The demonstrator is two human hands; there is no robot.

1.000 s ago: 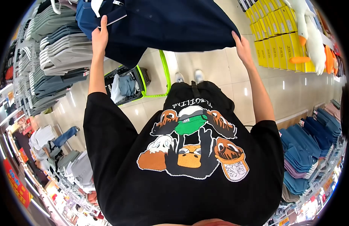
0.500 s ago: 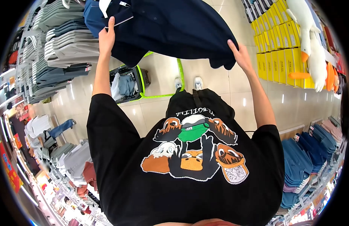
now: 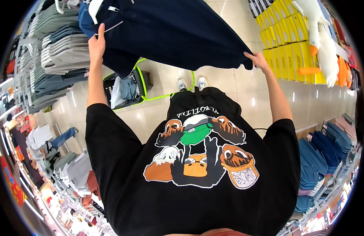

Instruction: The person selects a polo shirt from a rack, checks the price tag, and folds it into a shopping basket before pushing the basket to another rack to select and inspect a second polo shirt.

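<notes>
A dark navy polo shirt (image 3: 166, 35) is stretched sideways between my two hands at the top of the view. My left hand (image 3: 96, 46) pinches it at the sleeve end near the collar side, thumb pointing up. On the far end, my right hand (image 3: 257, 61) grips the lower hem between thumb and fingers. A white hanger (image 3: 94, 10) shows at the shirt's neck, and a small white tag (image 3: 113, 8) lies by the collar. Part of the shirt is cut off by the top edge.
Below the shirt, a black shopping basket (image 3: 111, 103) with a bright green frame holds folded clothes. Hanging grey shirts (image 3: 60, 59) line the left. Yellow boxes (image 3: 288, 61) and white goose plush toys (image 3: 327, 59) stand right. Blue garments (image 3: 311, 157) hang lower right.
My left hand has moved left and slightly down, and my right hand slightly right. The shirt is pulled wider and lower, with more of the hanger showing.
</notes>
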